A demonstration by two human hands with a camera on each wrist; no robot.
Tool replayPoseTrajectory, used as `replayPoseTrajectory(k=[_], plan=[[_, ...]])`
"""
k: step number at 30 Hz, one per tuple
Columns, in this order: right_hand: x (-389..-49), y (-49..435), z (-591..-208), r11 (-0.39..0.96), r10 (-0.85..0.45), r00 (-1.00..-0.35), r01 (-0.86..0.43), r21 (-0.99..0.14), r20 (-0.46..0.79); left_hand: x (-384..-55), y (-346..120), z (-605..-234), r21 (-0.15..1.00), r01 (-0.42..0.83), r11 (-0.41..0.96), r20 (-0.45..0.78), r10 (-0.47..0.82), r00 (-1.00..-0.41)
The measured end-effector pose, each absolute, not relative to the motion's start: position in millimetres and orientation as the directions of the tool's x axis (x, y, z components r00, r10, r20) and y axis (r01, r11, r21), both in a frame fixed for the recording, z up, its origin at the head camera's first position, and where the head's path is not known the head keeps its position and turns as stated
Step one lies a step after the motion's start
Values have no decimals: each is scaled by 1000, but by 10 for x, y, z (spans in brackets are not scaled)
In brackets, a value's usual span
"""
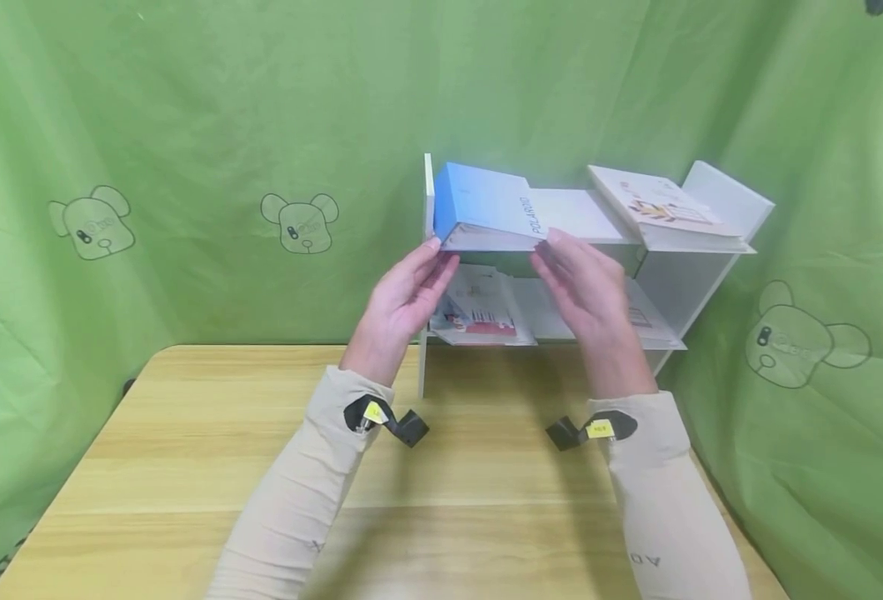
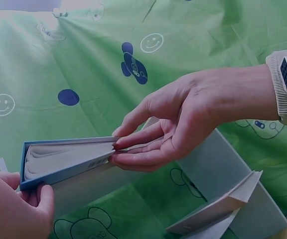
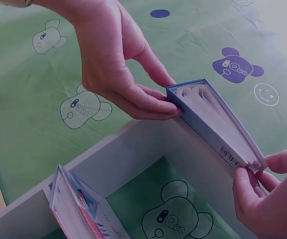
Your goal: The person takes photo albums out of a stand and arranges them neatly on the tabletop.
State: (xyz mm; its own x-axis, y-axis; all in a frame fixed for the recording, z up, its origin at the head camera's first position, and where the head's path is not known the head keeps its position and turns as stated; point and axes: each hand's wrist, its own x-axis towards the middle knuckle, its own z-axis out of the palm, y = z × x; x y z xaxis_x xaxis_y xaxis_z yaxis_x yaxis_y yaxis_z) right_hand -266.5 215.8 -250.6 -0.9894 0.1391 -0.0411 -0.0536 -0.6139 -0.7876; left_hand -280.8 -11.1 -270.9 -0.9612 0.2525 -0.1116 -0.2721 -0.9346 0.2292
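Note:
A blue photo album [image 1: 486, 200] marked "POLAROID" lies flat at the left end of the white shelf's upper level, between both hands. My left hand [image 1: 404, 300] pinches its spine-side corner, thumb above and fingers below. At the opposite corner, my right hand [image 1: 587, 283] grips the cover edges the same way. The left wrist view shows the album's page ends [image 2: 69, 157] between its covers, with the left hand [image 2: 16, 209] at the blue spine and the right hand [image 2: 178, 119] at the opening side. A barcode [image 3: 229, 157] shows on the album in the right wrist view.
The two-level white shelf [image 1: 700, 292] stands at the back of the wooden table [image 1: 261, 467]. An illustrated book [image 1: 662, 204] lies tilted at its upper right. Another book [image 1: 479, 308] rests on the lower level, beneath the album. Green curtains [image 1: 209, 100] surround the table.

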Motion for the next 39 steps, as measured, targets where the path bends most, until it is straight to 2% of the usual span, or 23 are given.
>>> replayPoseTrajectory(k=[18, 26, 33, 39], plan=[[-2581, 2175, -2610, -670, 87, -996, -70, -739, 16, -2718, -138, -2764, 248, -255, -935, -28, 256, -966], [-2462, 2201, -2627, -681, 70, -997, -81, -728, 46, -2668, -139, -2764, 383, -239, -892, -48, 240, -970], [-2351, 2218, -2641, -710, 53, -997, -71, -701, 47, -2611, -159, -2798, 414, -242, -877, -32, 252, -967], [-2266, 2228, -2647, -684, 62, -998, -63, -727, 28, -2554, -181, -2822, 465, -242, -851, -10, 269, -963]])
